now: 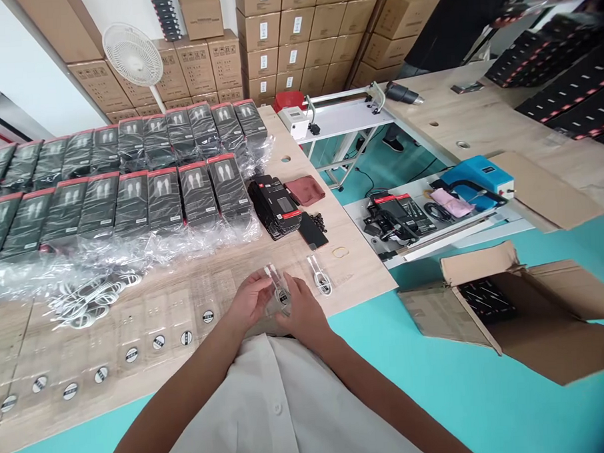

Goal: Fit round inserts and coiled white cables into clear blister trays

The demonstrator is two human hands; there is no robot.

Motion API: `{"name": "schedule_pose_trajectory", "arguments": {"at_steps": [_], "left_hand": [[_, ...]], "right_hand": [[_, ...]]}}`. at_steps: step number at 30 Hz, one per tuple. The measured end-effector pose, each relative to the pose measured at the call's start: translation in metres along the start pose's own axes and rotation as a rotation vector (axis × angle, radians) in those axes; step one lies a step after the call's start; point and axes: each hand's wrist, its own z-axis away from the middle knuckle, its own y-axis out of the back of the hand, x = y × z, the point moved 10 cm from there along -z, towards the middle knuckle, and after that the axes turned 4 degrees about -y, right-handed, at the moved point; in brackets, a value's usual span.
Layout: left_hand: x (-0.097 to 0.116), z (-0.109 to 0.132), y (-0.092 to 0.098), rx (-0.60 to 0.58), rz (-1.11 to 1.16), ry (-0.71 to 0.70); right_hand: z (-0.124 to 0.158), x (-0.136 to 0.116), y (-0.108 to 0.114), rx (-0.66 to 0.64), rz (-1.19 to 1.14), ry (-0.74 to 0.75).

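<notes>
My left hand (pixel 251 297) and my right hand (pixel 301 310) meet over the near edge of the wooden table (pixel 344 278). Together they pinch a clear plastic tray with a white cable (pixel 279 289) in it; both hands are closed on it. Another white cable in a clear tray (pixel 319 275) lies just right of my hands. A row of clear trays with round stickers (pixel 159 341) lies along the table to the left. A pile of coiled white cables (pixel 89 299) rests further left.
Rows of black-and-red boxed cables (pixel 129 174) on clear wrap fill the far table. A stack of flat black boxes (pixel 275 207) and a red cloth (pixel 305 189) sit right of them. An open cardboard box (pixel 516 310) stands on the floor at right. A fan and stacked cartons stand behind.
</notes>
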Motion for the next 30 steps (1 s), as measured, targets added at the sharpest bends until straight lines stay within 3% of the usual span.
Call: {"name": "schedule_pose_trajectory", "arguments": {"at_steps": [4,8,19,22,24,27,30], "left_hand": [[0.007,0.001,0.028,0.178,-0.126,-0.003],[0.018,0.009,0.061,0.244,-0.164,-0.014],[0.036,0.047,0.156,0.491,-0.062,-0.088],[0.033,0.056,0.171,0.539,-0.043,-0.083],[0.030,0.059,0.177,0.557,-0.033,-0.077],[0.025,0.060,0.181,0.554,-0.027,-0.076],[0.022,0.058,0.180,0.547,-0.029,-0.081]], "right_hand": [[-0.015,0.044,0.010,0.141,0.159,-0.157],[-0.030,0.078,0.001,0.122,0.334,-0.220],[-0.024,0.089,-0.019,0.161,0.513,-0.090],[-0.025,0.107,-0.013,0.181,0.517,-0.150],[-0.025,0.119,-0.016,0.117,0.504,-0.178],[-0.022,0.120,-0.029,-0.012,0.500,-0.096],[-0.017,0.118,-0.035,-0.043,0.509,-0.052]]}}
